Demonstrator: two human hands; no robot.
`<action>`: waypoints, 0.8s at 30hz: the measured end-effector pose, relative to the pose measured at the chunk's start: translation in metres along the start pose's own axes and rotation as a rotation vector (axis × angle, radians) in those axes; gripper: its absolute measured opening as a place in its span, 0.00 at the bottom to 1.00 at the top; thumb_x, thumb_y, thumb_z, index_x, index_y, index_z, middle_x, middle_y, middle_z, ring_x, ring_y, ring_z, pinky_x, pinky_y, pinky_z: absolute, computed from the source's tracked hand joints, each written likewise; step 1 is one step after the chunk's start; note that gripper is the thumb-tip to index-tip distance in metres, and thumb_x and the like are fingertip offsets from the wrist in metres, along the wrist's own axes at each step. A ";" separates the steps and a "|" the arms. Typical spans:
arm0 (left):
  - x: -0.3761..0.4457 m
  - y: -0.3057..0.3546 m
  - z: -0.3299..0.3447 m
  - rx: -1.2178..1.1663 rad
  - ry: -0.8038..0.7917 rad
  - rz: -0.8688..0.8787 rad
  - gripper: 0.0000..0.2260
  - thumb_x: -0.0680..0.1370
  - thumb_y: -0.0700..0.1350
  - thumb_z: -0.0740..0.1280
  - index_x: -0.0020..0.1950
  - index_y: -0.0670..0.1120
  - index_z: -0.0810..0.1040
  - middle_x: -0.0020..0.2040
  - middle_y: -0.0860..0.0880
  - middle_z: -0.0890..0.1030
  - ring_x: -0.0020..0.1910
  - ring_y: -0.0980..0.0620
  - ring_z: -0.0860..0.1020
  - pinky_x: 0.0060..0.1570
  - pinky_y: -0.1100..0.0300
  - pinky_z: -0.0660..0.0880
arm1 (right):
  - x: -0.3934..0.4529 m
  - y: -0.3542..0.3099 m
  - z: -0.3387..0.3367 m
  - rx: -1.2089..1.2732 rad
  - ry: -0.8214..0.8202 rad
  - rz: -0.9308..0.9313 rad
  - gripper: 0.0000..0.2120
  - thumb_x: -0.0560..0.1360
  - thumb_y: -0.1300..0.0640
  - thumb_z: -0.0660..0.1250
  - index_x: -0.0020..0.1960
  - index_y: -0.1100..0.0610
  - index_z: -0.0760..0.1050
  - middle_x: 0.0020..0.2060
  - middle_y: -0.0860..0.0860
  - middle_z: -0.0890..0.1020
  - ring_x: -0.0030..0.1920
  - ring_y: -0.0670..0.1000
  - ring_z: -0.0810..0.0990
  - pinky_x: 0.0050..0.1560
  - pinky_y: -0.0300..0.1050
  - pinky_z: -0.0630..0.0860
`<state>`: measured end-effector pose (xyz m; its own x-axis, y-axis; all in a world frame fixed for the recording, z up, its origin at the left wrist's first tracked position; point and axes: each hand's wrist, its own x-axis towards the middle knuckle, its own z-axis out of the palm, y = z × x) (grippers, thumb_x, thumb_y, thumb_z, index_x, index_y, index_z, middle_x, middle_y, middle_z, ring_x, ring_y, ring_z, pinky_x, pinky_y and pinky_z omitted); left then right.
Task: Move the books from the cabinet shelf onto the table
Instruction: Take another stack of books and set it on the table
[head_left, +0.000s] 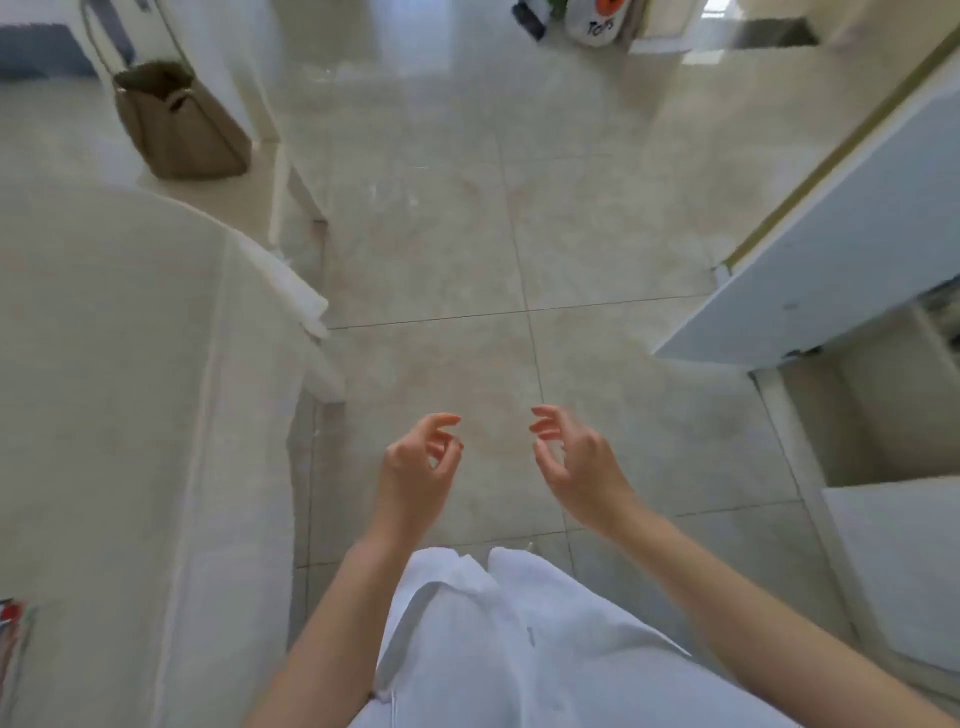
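The person stands over the shiny beige tiled floor (467, 234), between the pale cloth-covered tabletop (130, 364) and the white cabinet with its open door (831, 249). The left hand (415, 467) and right hand (576, 462) hang above the floor, near each other. Their fingers are loosely curled and apart, holding nothing.

I cannot see the books clearly. Something colourful at the tabletop's near edge (13, 623) may be one. The cabinet's dark shelf is too blurry to tell.

Books are likely stiff and a bit heavy, so holding them by both sides seems best.

Far from the tabletop, a white bag with orange print (597, 23) shows writing like "Toys".
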<state>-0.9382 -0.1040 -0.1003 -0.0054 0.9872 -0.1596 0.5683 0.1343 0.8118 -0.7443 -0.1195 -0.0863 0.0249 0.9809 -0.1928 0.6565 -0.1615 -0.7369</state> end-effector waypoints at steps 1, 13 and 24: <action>0.006 0.013 0.022 0.009 -0.052 0.017 0.09 0.75 0.39 0.68 0.53 0.49 0.81 0.38 0.50 0.84 0.37 0.55 0.81 0.43 0.58 0.77 | -0.002 0.015 -0.019 0.002 0.037 0.029 0.17 0.77 0.62 0.63 0.65 0.60 0.71 0.52 0.53 0.81 0.52 0.50 0.80 0.56 0.45 0.75; 0.063 0.157 0.242 0.096 -0.654 0.277 0.11 0.75 0.39 0.69 0.54 0.51 0.80 0.38 0.54 0.81 0.34 0.58 0.78 0.42 0.61 0.75 | -0.054 0.168 -0.200 0.210 0.576 0.555 0.15 0.78 0.61 0.62 0.65 0.59 0.71 0.53 0.52 0.81 0.52 0.48 0.78 0.55 0.38 0.71; 0.151 0.329 0.423 0.215 -0.941 0.493 0.10 0.78 0.46 0.66 0.59 0.53 0.77 0.45 0.52 0.81 0.43 0.51 0.80 0.43 0.56 0.79 | -0.019 0.269 -0.340 0.186 0.850 0.787 0.15 0.77 0.61 0.63 0.64 0.59 0.72 0.52 0.53 0.81 0.50 0.48 0.78 0.54 0.37 0.71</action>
<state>-0.4042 0.0526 -0.0952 0.8446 0.4540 -0.2838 0.4677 -0.3678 0.8037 -0.3118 -0.1447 -0.0599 0.9167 0.3491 -0.1943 0.1171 -0.6999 -0.7046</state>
